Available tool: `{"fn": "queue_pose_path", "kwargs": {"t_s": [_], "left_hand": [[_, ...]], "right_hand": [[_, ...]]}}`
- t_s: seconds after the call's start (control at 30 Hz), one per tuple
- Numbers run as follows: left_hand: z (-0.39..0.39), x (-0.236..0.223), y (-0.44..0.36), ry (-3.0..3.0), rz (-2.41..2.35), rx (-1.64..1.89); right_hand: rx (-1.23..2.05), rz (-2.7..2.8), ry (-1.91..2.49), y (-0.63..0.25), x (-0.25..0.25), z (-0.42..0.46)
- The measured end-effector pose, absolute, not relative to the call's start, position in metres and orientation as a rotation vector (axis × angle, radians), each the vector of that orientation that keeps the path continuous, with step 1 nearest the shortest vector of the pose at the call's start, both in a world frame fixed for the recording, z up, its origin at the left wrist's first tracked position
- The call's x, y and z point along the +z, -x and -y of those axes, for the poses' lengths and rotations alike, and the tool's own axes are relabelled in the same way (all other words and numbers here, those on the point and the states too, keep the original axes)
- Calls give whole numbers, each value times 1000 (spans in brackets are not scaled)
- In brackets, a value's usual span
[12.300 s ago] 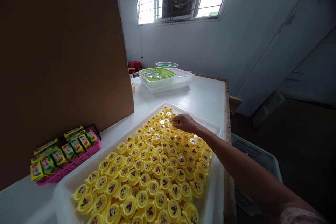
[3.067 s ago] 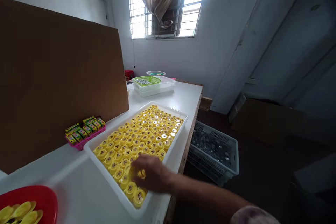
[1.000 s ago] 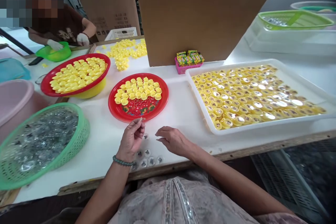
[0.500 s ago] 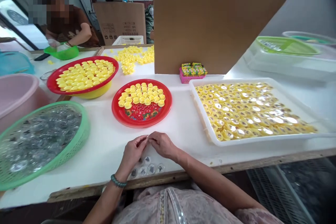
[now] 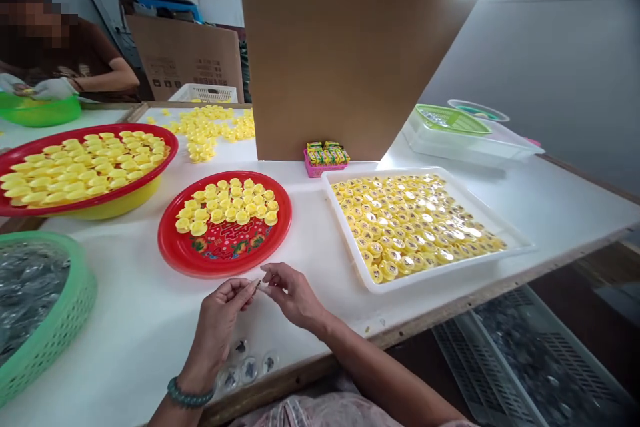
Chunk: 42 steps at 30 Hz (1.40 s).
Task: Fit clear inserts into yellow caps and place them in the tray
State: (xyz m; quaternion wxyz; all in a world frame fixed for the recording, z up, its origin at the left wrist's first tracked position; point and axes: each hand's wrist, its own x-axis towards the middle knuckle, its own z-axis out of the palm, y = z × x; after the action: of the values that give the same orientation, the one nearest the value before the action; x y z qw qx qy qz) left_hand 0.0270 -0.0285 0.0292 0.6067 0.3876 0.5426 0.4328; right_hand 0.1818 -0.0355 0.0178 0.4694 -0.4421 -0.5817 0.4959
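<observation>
1. The tiny piece (image 5: 257,285) between the left hand (image 5: 220,320) and right hand (image 5: 295,295) is too small to identify.
2. The co-worker (image 5: 65,60) is cut off at the left edge.
3. The green basket (image 5: 60,307) is cut off at lower left.
4. The crate (image 5: 530,367) runs off the bottom edge.

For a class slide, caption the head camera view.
Left hand and right hand hold a small piece beside a red plate of yellow plastic caps.
</observation>
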Motion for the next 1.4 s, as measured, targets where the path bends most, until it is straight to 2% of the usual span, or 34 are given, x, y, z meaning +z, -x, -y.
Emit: {"fn": "queue_pose_path", "kwargs": {"t_s": [0.13,0.3,0.63,0.97,1.27,1.4], "left_hand": [[28,36,-34,-947,-1213,937],[25,43,-45,-998,-1093,888],[17,43,-52,-1049,-1122,839],[11,48,-59,-1092,-1060,792],[-7,56,-63,-1180,-1040,723],[-22,61,-67,-1359,-1002,586]], "right_hand": [[839,1756,1116,-192,17,43],[644,1793,1128,-194,11,42],[523,1732,1171,-203,7,42],[1095,1216,1096,-204,14,38],[561,1674,1223,-213,19,38],[468,1692,1336,-216,20,32]]}}
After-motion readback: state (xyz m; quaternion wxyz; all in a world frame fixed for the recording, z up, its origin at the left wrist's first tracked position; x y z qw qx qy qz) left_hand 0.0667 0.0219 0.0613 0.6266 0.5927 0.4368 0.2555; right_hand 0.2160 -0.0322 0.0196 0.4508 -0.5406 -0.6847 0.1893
